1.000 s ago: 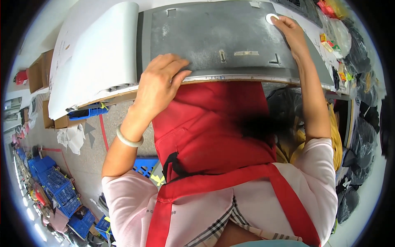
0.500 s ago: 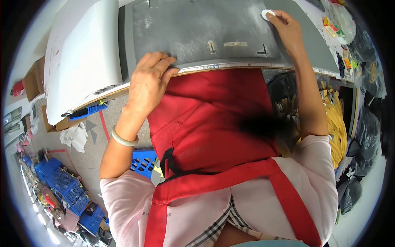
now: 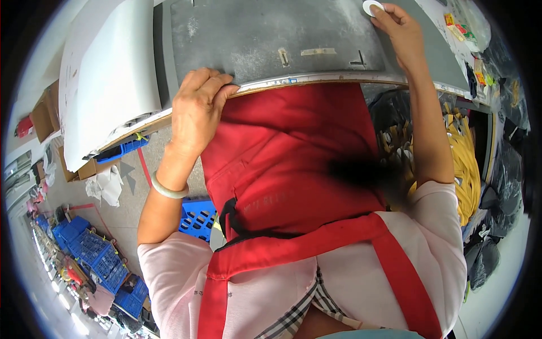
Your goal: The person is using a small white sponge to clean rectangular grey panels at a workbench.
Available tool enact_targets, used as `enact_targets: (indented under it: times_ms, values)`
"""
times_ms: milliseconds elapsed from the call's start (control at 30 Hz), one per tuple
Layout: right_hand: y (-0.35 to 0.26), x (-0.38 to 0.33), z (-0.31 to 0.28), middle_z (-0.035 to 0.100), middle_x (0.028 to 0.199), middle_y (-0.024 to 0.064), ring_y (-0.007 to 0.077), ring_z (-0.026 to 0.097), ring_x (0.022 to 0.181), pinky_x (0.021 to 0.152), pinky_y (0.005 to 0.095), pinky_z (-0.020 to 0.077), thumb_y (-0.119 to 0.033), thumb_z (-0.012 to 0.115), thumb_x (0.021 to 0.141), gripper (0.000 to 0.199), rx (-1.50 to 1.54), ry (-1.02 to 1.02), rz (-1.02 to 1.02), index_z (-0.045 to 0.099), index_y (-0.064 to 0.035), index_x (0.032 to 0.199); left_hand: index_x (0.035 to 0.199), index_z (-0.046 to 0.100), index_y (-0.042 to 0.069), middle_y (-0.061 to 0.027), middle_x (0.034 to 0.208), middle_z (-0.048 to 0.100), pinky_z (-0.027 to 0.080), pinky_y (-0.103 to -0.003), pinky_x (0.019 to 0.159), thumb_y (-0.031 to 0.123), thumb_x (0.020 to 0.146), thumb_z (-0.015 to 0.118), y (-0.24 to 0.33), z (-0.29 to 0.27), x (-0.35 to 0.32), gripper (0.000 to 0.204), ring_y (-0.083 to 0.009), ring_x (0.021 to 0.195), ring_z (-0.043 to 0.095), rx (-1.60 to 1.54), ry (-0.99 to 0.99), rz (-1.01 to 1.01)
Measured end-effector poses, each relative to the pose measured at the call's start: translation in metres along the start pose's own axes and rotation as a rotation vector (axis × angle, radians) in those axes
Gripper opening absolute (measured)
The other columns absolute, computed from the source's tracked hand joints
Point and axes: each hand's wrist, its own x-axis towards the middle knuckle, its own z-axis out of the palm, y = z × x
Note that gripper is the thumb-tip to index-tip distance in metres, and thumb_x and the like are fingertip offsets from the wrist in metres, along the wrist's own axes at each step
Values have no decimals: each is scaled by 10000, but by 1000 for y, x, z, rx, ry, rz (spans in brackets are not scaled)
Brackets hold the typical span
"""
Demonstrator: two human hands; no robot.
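Between the thumb and fingers of my right hand is a small white round disc, held over the far right part of a dark grey sheet. White powdery smears and a few strips of tape mark that sheet. My left hand is at the front edge of the table, near the sheet's near left corner. Its fingers are bent together over the edge with the thumb close beside them. Whatever lies under those fingers is hidden.
A large white sheet curls over the table's left side. Below the right arm hang yellow strips beside black plastic bags. Blue crates stand on the floor at left. Small packets lie at the table's far right.
My right hand has moved the white disc slightly right and away across the dark sheet. My left hand keeps its place at the edge. The whole view has shifted a little.
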Motion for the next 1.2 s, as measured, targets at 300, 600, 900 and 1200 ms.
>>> enact_targets:
  times_ms: [300,600,900,1200]
  values:
    - [7,1,-6,642,813,-31,43,554,733,680,189,437,-139,686,963,106,103,-33,0,678,-49,908,924,739,17,-105,915,686,528,-375,763,54,790,806,-1,2,-1,154,-283,864,649,-3,9,17]
    - [-9,-10,-3,666,845,-16,49,578,752,705,190,452,-146,691,961,111,62,-2,42,681,-37,945,919,734,15,-108,913,684,525,-376,779,37,782,803,-5,3,1,154,-285,877,651,-23,11,60]
    - [8,-7,-2,678,831,-16,45,575,741,689,188,441,-141,684,967,114,119,-21,26,678,-37,923,935,733,28,-90,917,681,522,-380,766,95,801,795,-5,1,1,163,-282,864,638,-12,-7,72]
    - [-21,-38,10,628,758,0,60,534,703,640,240,425,-181,675,965,164,-208,31,-34,671,-21,931,944,726,20,-96,919,676,517,-381,773,81,799,794,-4,2,2,171,-287,860,627,6,-20,76]
